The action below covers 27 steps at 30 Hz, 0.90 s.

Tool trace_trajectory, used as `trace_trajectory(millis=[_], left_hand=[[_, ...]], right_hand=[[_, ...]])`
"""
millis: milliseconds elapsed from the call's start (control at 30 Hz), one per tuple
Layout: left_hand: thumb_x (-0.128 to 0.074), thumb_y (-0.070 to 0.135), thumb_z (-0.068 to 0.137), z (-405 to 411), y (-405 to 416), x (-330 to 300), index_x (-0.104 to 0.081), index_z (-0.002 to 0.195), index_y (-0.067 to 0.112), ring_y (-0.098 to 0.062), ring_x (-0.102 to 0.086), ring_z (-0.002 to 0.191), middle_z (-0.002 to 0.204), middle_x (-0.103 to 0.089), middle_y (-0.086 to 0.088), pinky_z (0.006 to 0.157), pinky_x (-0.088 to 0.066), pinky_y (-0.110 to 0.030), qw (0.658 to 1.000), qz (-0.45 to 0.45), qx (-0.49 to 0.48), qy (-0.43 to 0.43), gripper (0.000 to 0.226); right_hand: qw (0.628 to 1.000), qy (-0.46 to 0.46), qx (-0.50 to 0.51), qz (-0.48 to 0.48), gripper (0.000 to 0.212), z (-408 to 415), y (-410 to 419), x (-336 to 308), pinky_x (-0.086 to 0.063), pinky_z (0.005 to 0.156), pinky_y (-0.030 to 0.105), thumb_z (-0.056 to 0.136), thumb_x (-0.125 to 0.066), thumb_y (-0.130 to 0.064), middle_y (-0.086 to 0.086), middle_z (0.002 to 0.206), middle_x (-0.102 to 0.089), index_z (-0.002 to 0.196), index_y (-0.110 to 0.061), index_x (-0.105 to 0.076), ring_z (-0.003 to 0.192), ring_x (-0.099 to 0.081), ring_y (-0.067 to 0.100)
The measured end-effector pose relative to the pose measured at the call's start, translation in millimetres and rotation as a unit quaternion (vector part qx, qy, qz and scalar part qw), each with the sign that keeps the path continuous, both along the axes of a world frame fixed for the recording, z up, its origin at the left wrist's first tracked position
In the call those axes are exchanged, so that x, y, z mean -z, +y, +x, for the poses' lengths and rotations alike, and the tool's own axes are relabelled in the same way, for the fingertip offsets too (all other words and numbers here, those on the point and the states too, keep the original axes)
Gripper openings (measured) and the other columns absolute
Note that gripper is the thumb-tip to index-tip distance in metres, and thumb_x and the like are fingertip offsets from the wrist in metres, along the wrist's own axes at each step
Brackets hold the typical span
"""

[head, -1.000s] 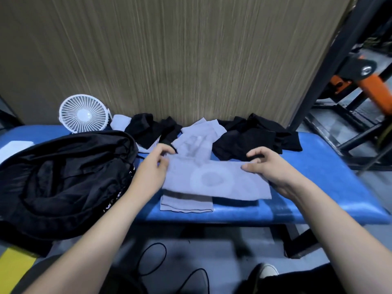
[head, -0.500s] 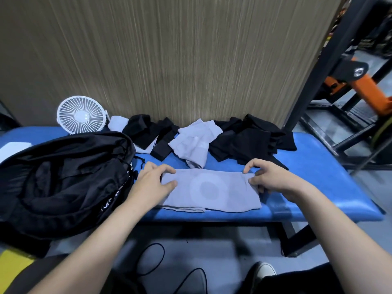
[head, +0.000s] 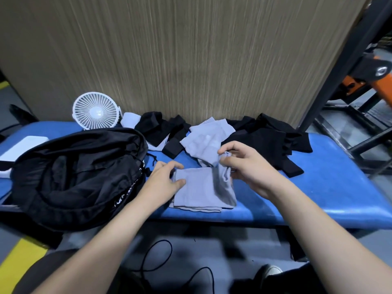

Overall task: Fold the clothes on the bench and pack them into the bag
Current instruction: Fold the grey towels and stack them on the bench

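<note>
Blue bench (head: 318, 187) holds half-folded grey garment (head: 199, 189).

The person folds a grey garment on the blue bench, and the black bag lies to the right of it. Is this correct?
Not quite. In the head view the grey garment is on the blue bench, gripped by the left hand and the right hand, but the black bag lies to its left.

Dim, even indoor light, soft shadows, slight motion blur throughout, wide-angle bending at the edges, floor (head: 197, 247) blurred.
</note>
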<state>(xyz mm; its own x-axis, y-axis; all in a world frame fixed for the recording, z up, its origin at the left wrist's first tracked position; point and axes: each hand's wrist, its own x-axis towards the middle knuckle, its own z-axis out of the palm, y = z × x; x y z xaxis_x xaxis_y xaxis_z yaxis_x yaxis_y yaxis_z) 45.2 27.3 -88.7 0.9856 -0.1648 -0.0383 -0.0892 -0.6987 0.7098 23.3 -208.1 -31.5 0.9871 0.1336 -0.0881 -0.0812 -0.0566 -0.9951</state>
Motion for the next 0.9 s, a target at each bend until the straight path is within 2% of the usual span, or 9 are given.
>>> trace_trajectory(millis=[100, 267, 367, 500, 667, 733, 800, 833, 900], left_hand=[[-0.069, 0.029, 0.088, 0.5, 1.0, 1.0, -0.057, 0.117, 0.033, -0.014, -0.052, 0.087, 0.114, -0.042, 0.002, 0.084, -0.041, -0.025, 1.0, -0.008, 0.002, -0.001, 0.032], [-0.069, 0.028, 0.088, 0.9, 1.0, 1.7, -0.057, 0.118, 0.032, -0.012, -0.052, 0.085, 0.111, -0.042, 0.004, 0.086, -0.043, -0.026, 1.0, -0.004, 0.003, -0.009, 0.032], [-0.063, 0.026, 0.092, 2.7, 2.4, 3.9, -0.057, 0.119, 0.03, -0.01, -0.053, 0.084, 0.111, -0.044, 0.004, 0.09, -0.046, -0.029, 1.0, 0.001, 0.002, -0.012, 0.028], [-0.043, 0.021, 0.103, 6.1, 5.1, 5.0, -0.06, 0.122, 0.027, -0.012, -0.052, 0.105, 0.115, -0.05, 0.004, 0.09, -0.035, -0.024, 1.0, -0.014, -0.021, -0.011, 0.026], [-0.051, 0.047, 0.096, 1.2, 0.6, -1.4, -0.053, 0.126, 0.029, -0.008, -0.05, 0.111, 0.122, -0.05, 0.004, 0.094, -0.037, -0.027, 0.998, -0.053, -0.033, -0.007, 0.034], [-0.063, 0.05, 0.088, -4.7, 0.4, -0.4, -0.046, 0.133, 0.032, -0.008, -0.049, 0.112, 0.123, -0.043, 0.007, 0.098, -0.041, -0.031, 1.0, -0.015, -0.01, -0.013, 0.052], [-0.068, 0.045, 0.085, -8.3, 1.0, 1.3, -0.042, 0.136, 0.036, -0.011, -0.047, 0.116, 0.123, -0.039, 0.009, 0.099, -0.042, -0.033, 0.999, 0.029, 0.015, -0.028, 0.058], [-0.067, 0.043, 0.086, -8.9, 1.4, 1.4, -0.042, 0.136, 0.037, -0.013, -0.048, 0.115, 0.121, -0.038, 0.01, 0.097, -0.042, -0.032, 0.999, 0.038, 0.021, -0.03, 0.056], [-0.066, 0.038, 0.088, -9.0, 2.1, -0.1, -0.045, 0.134, 0.038, -0.014, -0.051, 0.107, 0.118, -0.037, 0.012, 0.092, -0.043, -0.03, 0.999, 0.037, 0.025, -0.02, 0.051]], right_hand=[[1.0, 0.004, -0.027, -0.006, 0.013, 8.2, 26.3, 7.8, -0.051, 0.05, 0.033, 0.092, -0.059, 0.003, 0.013, 0.076, -0.052, 0.104, -0.002, -0.058, 0.048, -0.056, 0.027], [0.997, 0.021, -0.057, -0.048, 0.015, 15.6, 57.7, 16.7, -0.051, 0.048, 0.03, 0.093, -0.056, 0.0, 0.015, 0.077, -0.051, 0.108, -0.003, -0.056, 0.049, -0.06, 0.026], [0.993, 0.036, -0.076, -0.078, 0.018, 18.9, 67.8, 26.4, -0.054, 0.056, 0.038, 0.095, -0.059, -0.005, 0.012, 0.072, -0.052, 0.112, -0.005, -0.053, 0.056, -0.061, 0.028], [0.989, 0.061, -0.111, -0.071, 0.026, 19.1, 69.8, 30.7, -0.056, 0.058, 0.035, 0.098, -0.06, -0.014, 0.016, 0.084, -0.058, 0.121, -0.009, -0.048, 0.065, -0.064, 0.029], [0.995, 0.028, -0.088, -0.032, 0.018, 15.3, 44.3, 15.9, -0.056, 0.069, 0.043, 0.1, -0.049, -0.003, 0.025, 0.1, -0.071, 0.116, -0.003, -0.056, 0.076, -0.071, 0.035], [0.989, -0.054, -0.061, -0.122, 0.016, 15.9, 27.2, 13.8, -0.054, 0.065, 0.036, 0.097, -0.054, -0.002, 0.017, 0.094, -0.072, 0.109, -0.008, -0.062, 0.073, -0.07, 0.027], [0.94, -0.154, -0.05, -0.301, 0.016, 16.2, 8.2, 13.5, -0.049, 0.066, 0.025, 0.091, -0.065, -0.007, 0.004, 0.086, -0.069, 0.1, -0.02, -0.067, 0.068, -0.063, 0.013], [0.915, -0.168, -0.061, -0.362, 0.016, 15.8, -0.5, 15.3, -0.046, 0.066, 0.022, 0.088, -0.07, -0.012, -0.001, 0.084, -0.067, 0.098, -0.024, -0.069, 0.065, -0.058, 0.008], [0.906, -0.124, -0.112, -0.39, 0.018, 10.1, -11.1, 19.3, -0.042, 0.065, 0.017, 0.084, -0.078, -0.021, -0.002, 0.081, -0.064, 0.099, -0.028, -0.07, 0.061, -0.051, 0.003]])
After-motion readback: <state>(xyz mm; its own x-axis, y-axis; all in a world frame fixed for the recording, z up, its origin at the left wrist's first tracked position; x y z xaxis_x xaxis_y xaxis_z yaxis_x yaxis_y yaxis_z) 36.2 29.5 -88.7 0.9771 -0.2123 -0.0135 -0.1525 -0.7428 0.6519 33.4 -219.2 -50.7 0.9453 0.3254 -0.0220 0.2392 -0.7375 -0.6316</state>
